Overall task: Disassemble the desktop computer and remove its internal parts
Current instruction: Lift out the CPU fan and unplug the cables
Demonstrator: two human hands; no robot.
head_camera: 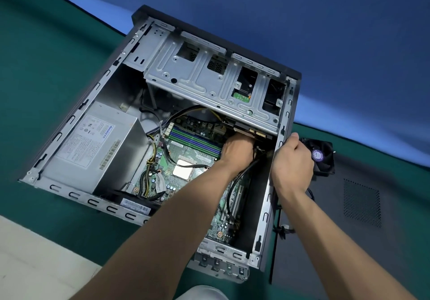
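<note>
**Reaching under the drive cage for a cable or drive**

The open grey steel desktop case (264, 218) lies on its side on the green mat, filling the middle of the frame. The step in hand looks like freeing something below the perforated silver drive cage (209, 83): the left hand (237, 148) is thrust in at centre right, fingers curled among black cables (244, 174) just under a dark drive with exposed connectors (253, 133). The right hand (293, 157) is clamped over the case's right rim, probably steadying it.

The next move likely calls for a straight pull on a plug while the case is braced.

What the left fingers actually grip is hidden by the hand's back. A black fan with a purple hub label (320, 155) sits outside, partly behind the right hand. The boxy silver power supply (97, 146) and green motherboard (186, 150) remain inside.
</note>
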